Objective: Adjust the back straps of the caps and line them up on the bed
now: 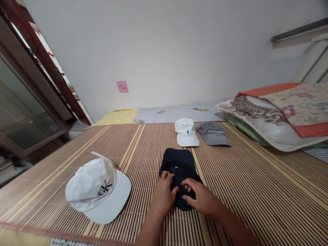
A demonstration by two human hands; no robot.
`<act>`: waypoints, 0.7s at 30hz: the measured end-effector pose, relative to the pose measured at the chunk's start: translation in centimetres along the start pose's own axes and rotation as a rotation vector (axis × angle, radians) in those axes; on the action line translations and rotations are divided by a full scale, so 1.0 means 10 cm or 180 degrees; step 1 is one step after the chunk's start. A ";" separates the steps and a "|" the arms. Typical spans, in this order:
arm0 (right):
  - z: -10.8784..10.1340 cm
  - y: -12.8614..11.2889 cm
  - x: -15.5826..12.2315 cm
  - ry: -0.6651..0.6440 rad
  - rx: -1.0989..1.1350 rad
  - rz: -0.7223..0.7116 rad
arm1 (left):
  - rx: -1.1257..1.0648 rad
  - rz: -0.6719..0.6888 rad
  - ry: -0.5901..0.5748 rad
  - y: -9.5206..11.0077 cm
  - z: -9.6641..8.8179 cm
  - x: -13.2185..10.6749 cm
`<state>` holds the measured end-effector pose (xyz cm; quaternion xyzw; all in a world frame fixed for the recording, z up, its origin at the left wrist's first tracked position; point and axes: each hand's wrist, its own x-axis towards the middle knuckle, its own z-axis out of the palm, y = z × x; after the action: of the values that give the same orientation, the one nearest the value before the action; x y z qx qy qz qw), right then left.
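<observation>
A navy baseball cap (179,159) lies on the striped mat in front of me, its brim pointing away and part of its inside showing. Curled over the cap's left side is my left hand (164,191), its fingers closed on the fabric beside a small shiny piece that may be a buckle. My right hand (201,196) grips the cap from the right, fingers bent and thumb lower down. What lies under the fingertips is partly hidden. To the left sits a white cap (89,184) with dark "CK" lettering, its strap sticking up behind.
Farther back stand a white cap (186,131) with a small dark emblem and a grey cap (214,133), side by side. Pillows (261,119) are stacked at the right. A pink note (122,86) is stuck to the wall (179,51). The bamboo mat (143,212) spreads beneath everything.
</observation>
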<state>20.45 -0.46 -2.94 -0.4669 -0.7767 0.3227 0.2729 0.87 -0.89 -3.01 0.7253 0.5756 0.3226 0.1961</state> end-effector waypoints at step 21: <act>-0.13 0.22 0.14 0.1277 0.2555 0.0977 | 0.0557 -0.0236 -0.0337 0.24 -0.23 0.01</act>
<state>22.01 1.93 -3.57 -0.4870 -0.4446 0.5374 0.5257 1.01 -1.57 0.21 0.7339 0.6169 0.2249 0.1740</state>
